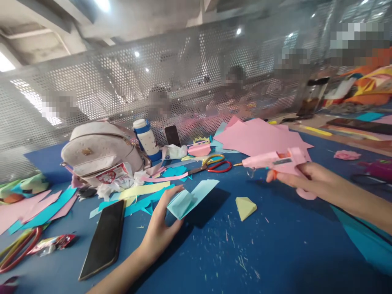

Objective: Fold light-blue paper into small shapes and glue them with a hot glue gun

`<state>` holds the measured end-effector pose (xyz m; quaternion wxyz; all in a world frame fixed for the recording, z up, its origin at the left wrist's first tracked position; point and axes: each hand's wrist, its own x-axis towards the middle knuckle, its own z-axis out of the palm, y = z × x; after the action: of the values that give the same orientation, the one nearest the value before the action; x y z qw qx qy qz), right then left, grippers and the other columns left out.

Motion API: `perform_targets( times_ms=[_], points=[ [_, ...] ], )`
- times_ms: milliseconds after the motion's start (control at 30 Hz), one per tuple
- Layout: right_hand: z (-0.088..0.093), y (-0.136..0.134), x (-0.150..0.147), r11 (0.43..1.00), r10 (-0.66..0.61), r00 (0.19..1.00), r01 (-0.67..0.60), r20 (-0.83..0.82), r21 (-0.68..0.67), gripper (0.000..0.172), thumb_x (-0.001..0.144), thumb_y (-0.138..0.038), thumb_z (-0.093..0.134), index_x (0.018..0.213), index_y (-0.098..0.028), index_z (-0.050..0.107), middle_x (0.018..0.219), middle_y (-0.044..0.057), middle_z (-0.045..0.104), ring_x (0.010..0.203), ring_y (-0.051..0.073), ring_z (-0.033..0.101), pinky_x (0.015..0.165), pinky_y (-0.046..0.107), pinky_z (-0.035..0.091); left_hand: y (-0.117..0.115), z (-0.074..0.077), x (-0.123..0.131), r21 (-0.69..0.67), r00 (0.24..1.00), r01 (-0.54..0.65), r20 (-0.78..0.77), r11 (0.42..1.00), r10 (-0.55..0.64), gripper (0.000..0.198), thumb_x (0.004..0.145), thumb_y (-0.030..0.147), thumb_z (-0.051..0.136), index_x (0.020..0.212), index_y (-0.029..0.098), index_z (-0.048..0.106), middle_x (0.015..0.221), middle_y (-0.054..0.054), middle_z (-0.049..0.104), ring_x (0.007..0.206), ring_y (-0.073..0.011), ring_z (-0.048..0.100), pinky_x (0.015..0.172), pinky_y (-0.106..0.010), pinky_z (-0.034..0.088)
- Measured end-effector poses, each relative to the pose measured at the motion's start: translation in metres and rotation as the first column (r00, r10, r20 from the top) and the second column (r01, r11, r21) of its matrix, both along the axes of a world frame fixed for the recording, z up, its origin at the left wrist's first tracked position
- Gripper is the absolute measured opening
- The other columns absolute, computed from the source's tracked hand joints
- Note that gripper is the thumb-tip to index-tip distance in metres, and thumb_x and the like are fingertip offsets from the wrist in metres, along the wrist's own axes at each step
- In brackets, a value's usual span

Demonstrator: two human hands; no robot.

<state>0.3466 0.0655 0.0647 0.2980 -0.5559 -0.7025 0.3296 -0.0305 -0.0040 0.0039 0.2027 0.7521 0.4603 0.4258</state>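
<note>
My left hand [162, 222] pinches a folded piece of light blue paper [196, 198] just above the blue table. One end of the paper is folded over into a pocket shape, and the other end sticks out to the right as a flat strip. In my right hand [301, 179] is a pink glue gun [275, 160], its nozzle pointing left toward the paper but apart from it. A finger lies by the orange trigger. On the table between my hands rests a small folded yellow paper piece [246, 208].
Scissors [214, 163] with red and yellow handles lie behind the paper. A black phone [104, 239] is at the left, near paper strips [147, 190]. Farther back stand a backpack [101, 149], a bottle [147, 139] and pink sheets [263, 136], before a perforated metal screen [183, 73].
</note>
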Motion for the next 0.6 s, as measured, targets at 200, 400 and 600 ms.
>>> perform_targets(
  times_ms=[200, 400, 600],
  points=[
    [0.023, -0.032, -0.050, 0.907, 0.293, 0.947, -0.318, -0.128, -0.276, 0.055, 0.076, -0.072, 0.056, 0.081, -0.019, 0.069, 0.056, -0.004, 0.039, 0.047, 0.009, 0.032, 0.045, 0.024, 0.027, -0.002, 0.008, 0.000, 0.151, 0.988, 0.043, -0.156, 0.988, -0.019, 0.060, 0.087, 0.009, 0.053, 0.141, 0.025, 0.035, 0.138, -0.010, 0.048, 0.131, -0.0233, 0.042, 0.111, -0.041, 0.034],
    [0.022, -0.030, -0.084, 0.764, 0.509, 0.846, -0.528, -0.156, -0.371, 0.054, 0.081, -0.069, 0.054, 0.092, -0.021, 0.073, 0.072, -0.001, 0.043, 0.054, 0.008, 0.039, 0.047, 0.020, 0.033, -0.004, 0.007, -0.001, 0.207, 0.974, 0.026, -0.227, 0.978, 0.022, 0.064, 0.087, 0.008, 0.056, 0.143, 0.023, 0.031, 0.140, -0.012, 0.045, 0.134, -0.0238, 0.038, 0.111, -0.041, 0.034],
    [0.024, -0.030, -0.098, 0.769, 0.506, 0.845, -0.532, -0.170, -0.355, 0.047, 0.085, -0.063, 0.054, 0.087, -0.020, 0.074, 0.063, -0.004, 0.031, 0.051, 0.006, 0.035, 0.047, 0.019, 0.030, -0.004, 0.008, -0.001, 0.214, 0.970, 0.039, -0.242, 0.976, 0.014, 0.065, 0.086, 0.007, 0.059, 0.143, 0.023, 0.031, 0.138, -0.012, 0.046, 0.133, -0.0239, 0.039, 0.111, -0.039, 0.034]
  ],
)
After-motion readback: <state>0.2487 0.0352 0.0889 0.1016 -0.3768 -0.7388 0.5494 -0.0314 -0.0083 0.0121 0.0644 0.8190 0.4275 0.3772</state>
